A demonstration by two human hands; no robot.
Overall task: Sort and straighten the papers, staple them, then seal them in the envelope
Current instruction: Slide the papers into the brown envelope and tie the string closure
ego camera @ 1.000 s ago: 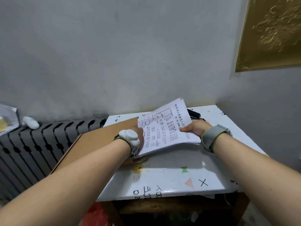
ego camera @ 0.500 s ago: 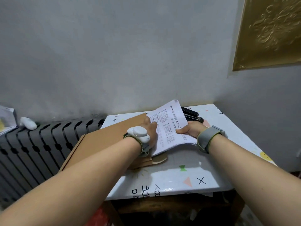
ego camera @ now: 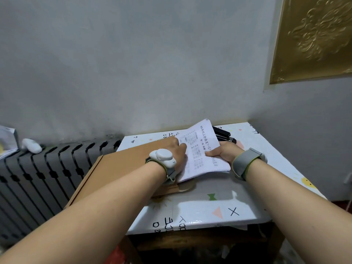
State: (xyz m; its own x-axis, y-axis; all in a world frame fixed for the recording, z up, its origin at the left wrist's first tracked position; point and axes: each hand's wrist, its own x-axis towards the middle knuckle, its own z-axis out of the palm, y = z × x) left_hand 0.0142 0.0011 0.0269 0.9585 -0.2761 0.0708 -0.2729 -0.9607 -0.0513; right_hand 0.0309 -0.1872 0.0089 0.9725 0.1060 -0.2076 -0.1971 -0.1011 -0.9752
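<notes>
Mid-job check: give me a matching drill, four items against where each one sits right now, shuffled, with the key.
Things:
1. papers
2. envelope
3. stapler
4. white object

Places:
A. on top of the grey radiator
B. held between the left hand and the right hand
C. lying on the table, overhanging its left edge
D. at the table's far edge, behind the papers

Pairs: 1-B, 2-C, 3-D, 4-A
</notes>
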